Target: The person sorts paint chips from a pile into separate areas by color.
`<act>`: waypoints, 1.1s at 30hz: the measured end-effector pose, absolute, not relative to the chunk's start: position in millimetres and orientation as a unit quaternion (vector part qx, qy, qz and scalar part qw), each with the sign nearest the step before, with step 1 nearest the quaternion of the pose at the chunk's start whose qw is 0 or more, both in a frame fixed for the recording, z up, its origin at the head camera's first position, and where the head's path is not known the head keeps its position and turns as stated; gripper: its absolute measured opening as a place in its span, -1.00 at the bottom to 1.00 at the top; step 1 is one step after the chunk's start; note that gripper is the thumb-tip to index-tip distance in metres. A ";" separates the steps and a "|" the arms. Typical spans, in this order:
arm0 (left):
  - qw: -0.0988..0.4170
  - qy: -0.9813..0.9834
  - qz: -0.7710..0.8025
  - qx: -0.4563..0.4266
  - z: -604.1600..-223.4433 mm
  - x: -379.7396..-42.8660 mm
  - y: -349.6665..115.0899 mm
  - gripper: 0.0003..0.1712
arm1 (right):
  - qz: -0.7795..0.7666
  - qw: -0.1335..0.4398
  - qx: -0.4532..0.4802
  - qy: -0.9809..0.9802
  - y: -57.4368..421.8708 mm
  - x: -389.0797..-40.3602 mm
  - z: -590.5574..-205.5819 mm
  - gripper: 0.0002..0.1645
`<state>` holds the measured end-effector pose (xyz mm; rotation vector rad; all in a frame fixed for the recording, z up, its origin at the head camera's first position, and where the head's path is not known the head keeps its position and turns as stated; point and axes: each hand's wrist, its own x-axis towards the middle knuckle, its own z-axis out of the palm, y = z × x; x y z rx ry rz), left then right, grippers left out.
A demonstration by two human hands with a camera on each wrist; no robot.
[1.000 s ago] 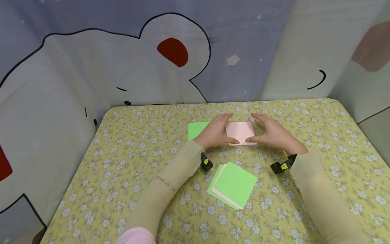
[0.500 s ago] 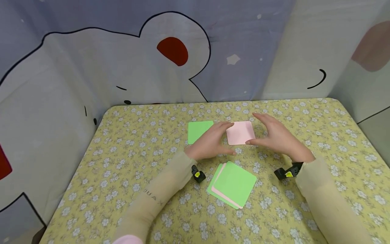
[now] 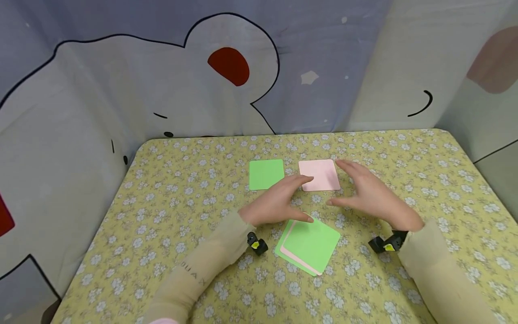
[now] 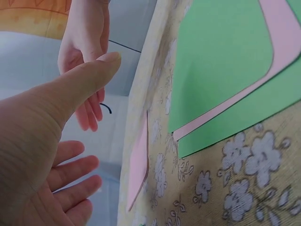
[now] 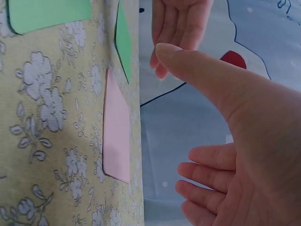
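Note:
A pink square card [image 3: 319,175] lies flat on the flowered table, with a green card [image 3: 265,174] to its left. Closer to me sits a small stack [image 3: 309,246] of green and pink cards, green on top. My left hand [image 3: 279,202] hovers open between the single cards and the stack, its thumb over the stack's far corner. My right hand [image 3: 366,193] hovers open just right of the pink card, fingers relaxed, holding nothing. In the wrist views the pink card [image 5: 116,128] and the stack [image 4: 225,70] lie on the cloth, and both hands are empty.
The table [image 3: 174,211] wears a yellow flowered cloth. A curtain [image 3: 162,81] with a cartoon figure hangs behind its far edge. The table's right edge [image 3: 481,175] is near my right arm.
Both hands have let go of the pink card and drawn back toward me. The pink card stays flat beside the green one.

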<state>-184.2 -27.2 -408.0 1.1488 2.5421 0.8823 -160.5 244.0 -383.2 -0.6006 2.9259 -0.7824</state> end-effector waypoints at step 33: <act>0.156 0.852 0.206 0.455 -424.6 -145.7 -39.9 0.32 | -0.240 0.065 -0.251 0.936 220.8 -98.5 -415.7 0.61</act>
